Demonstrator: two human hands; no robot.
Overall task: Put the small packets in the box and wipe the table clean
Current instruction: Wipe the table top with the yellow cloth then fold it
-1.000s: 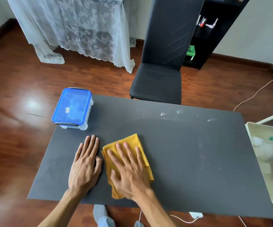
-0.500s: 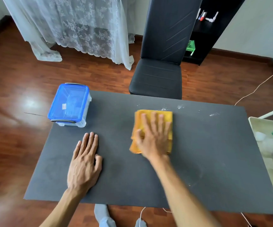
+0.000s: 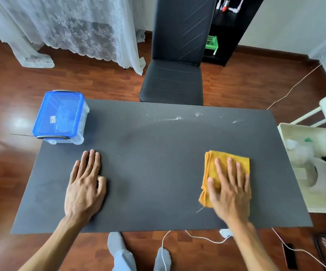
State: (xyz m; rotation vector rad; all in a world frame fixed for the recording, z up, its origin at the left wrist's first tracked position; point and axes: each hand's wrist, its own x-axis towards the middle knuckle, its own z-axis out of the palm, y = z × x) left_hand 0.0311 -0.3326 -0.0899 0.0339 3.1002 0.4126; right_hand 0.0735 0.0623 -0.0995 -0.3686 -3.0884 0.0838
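Observation:
A clear box with a closed blue lid (image 3: 60,114) stands on the far left corner of the dark grey table (image 3: 154,153). A folded yellow cloth (image 3: 217,163) lies on the right half of the table. My right hand (image 3: 229,188) presses flat on the cloth, fingers spread. My left hand (image 3: 84,184) rests flat on the table at the near left, holding nothing. White smears (image 3: 179,117) mark the table near its far edge. No loose packets show on the table.
A black chair (image 3: 173,81) stands at the far side of the table. A cream cart (image 3: 315,163) with items in it sits close to the right edge. White cables (image 3: 197,238) run over the wooden floor by my feet. A lace curtain (image 3: 76,30) hangs at the back left.
My right hand has swept the yellow cloth from the near left, up through the table's middle, to the right side. My left hand has stayed flat in place.

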